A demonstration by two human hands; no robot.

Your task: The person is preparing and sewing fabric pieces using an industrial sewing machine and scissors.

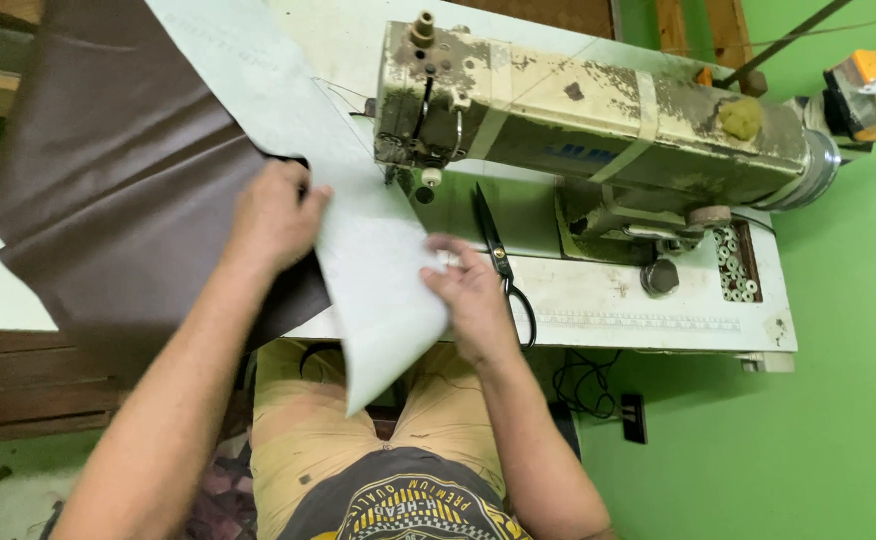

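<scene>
View from above of a person seated at an old, worn industrial sewing machine [598, 120] on a white table [658, 305]. A long pale strip of material [358, 230] runs diagonally across the table, from the upper left corner, past the needle area [406, 175], down to a pointed end hanging over the person's lap. Its long axis slants from upper left to lower right. Beneath it and to the left spreads a large sheet of dark brown leather-like material [108, 170].

The left hand [273, 215] presses flat on the strip's left edge, where it meets the brown sheet, fingers spread, not clenched. The right hand [468, 285] pinches the strip's right edge between the fingertips, just below and to the right of the needle. The needle sits between the two hands and slightly beyond them; the right hand is nearer to it. Black scissors [498, 260] lie just beside the right hand.
</scene>
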